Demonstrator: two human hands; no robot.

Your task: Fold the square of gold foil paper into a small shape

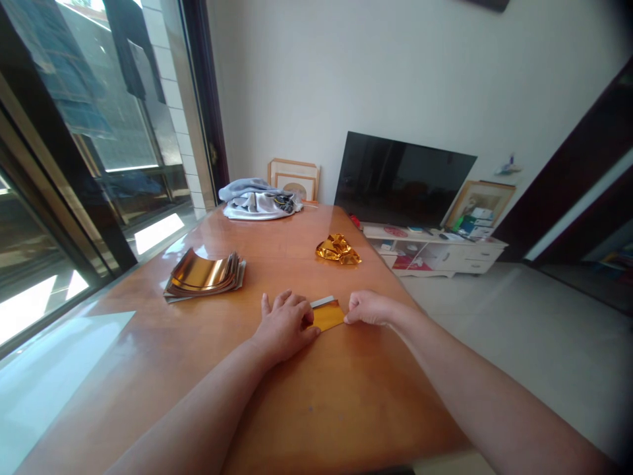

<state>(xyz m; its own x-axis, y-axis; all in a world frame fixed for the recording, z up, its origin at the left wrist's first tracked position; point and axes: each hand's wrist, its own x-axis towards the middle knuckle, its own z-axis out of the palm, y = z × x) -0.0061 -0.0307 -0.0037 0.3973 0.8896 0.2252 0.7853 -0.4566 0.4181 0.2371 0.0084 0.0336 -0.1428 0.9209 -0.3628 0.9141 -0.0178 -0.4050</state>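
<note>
A small piece of gold foil paper (328, 318), with a pale strip along its far edge, lies on the wooden table (277, 409) between my hands. My left hand (289, 324) is on its left end, fingers bent over it and thumb at the near edge. My right hand (366, 308) pinches the near right corner between thumb and fingers. Part of the paper's left side is hidden under my left fingers. Farther left sits a stack of curled gold foil sheets (205, 272). Crumpled gold foil (339, 249) rests beyond my right hand.
Bundled grey cloth (260, 200) lies at the table's far end. A pale sheet (64, 376) covers the left side. The table's right edge drops to the floor, where a white cabinet (445, 256) stands below a television (403, 181). Glass doors (109, 132) run along the left.
</note>
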